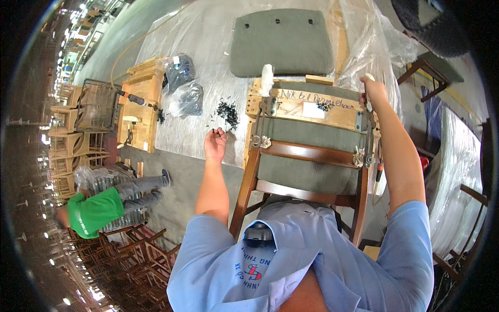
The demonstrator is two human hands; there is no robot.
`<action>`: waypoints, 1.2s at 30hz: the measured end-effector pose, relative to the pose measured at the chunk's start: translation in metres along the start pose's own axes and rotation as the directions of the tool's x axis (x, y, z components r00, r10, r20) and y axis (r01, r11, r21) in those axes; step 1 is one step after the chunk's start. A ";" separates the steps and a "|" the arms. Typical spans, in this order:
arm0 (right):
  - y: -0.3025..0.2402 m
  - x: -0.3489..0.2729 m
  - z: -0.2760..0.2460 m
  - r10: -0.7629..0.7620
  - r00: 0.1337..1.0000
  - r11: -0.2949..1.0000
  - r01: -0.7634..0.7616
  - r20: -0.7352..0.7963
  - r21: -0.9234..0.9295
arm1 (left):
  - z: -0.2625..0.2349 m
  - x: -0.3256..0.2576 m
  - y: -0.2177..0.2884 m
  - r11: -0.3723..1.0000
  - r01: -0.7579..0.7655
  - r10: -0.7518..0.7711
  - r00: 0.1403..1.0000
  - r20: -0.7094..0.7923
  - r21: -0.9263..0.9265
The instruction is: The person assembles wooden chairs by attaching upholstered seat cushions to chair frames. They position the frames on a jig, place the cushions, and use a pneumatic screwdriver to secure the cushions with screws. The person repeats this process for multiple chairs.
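Risk of dropped screws: left hand (215, 141) pinching small black screws just near the loose pile (227, 113); easily scattered on plastic-covered surface (208, 47). Right hand (372, 89) closed on white clamp handle (368, 78) at chair frame (306, 156); slipping possible. Crowded workshop, stacked chairs (140, 260) left, grey cushion (281, 44) far.

1. I see the chair frame (306, 156) at centre, standing against the near edge of the workbench (208, 31).
2. A wooden jig (306, 106) sits clamped on the chair's back.
3. A seat cushion (283, 44) lies on the workbench at 12 o'clock from the jig.
4. The screw pile (227, 113) lies at 9 o'clock from the jig; my left hand (215, 144) hangs just at 7 o'clock from it.
5. My right hand (373, 89) rests at the jig's 3 o'clock end.
6. Two bags (182, 86) lie at 10 o'clock from the pile.
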State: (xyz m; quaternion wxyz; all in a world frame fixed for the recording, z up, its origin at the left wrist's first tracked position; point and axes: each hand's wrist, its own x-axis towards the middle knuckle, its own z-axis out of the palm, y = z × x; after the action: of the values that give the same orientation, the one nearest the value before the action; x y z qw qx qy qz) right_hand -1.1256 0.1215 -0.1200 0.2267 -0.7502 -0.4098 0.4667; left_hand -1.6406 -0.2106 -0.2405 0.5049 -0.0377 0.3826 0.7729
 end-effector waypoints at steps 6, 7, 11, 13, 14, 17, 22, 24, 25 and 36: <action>0.009 0.010 -0.009 -0.016 0.999 0.998 0.014 -0.030 -0.066 | 0.001 0.007 0.003 0.997 -0.051 0.049 0.998 -0.046 -0.062; 0.026 0.020 -0.019 -0.003 1.000 1.000 0.003 -0.009 -0.003 | 0.011 0.008 0.001 0.993 -0.077 0.083 0.994 -0.072 0.087; -0.010 -0.022 0.012 -0.192 0.975 0.880 0.123 -0.108 -0.459 | -0.079 0.025 0.022 0.995 0.038 -0.053 0.983 0.174 0.090; 0.018 -0.009 -0.001 -0.424 0.885 0.844 0.310 -0.191 -0.438 | -0.075 0.037 0.020 0.986 0.024 -0.029 0.999 0.027 0.166; 0.033 -0.028 -0.005 -0.505 0.840 0.839 0.423 -0.199 -0.341 | -0.062 0.033 0.012 0.987 0.043 -0.042 0.999 -0.006 0.156; 0.086 -0.064 -0.048 -0.576 0.786 0.808 0.506 -0.225 -0.303 | -0.047 0.021 0.022 0.988 -0.005 0.012 0.999 -0.048 0.157; 0.220 -0.086 -0.114 -0.391 0.918 0.776 0.291 -0.064 -0.560 | -0.037 -0.001 0.030 0.995 -0.032 0.022 0.994 0.107 0.097; 0.234 -0.098 -0.105 -0.353 0.934 0.784 0.262 -0.056 -0.563 | -0.024 -0.010 0.032 0.995 -0.066 0.059 0.994 0.094 0.081; 0.235 -0.098 -0.099 -0.352 0.934 0.775 0.253 -0.064 -0.579 | -0.018 -0.014 0.036 0.994 -0.087 0.080 0.992 0.100 0.066; 0.200 -0.083 -0.060 -0.338 0.846 0.818 0.047 -0.413 -0.573 | 0.022 -0.046 0.046 0.972 -0.200 0.213 0.972 -0.099 0.124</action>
State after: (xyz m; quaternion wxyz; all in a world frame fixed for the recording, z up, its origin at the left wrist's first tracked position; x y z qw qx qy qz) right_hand -1.0107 -0.0569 -0.1944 0.1502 -0.8299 -0.5286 0.0958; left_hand -1.6486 -0.2406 -0.1793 0.4008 -0.0120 0.4549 0.7951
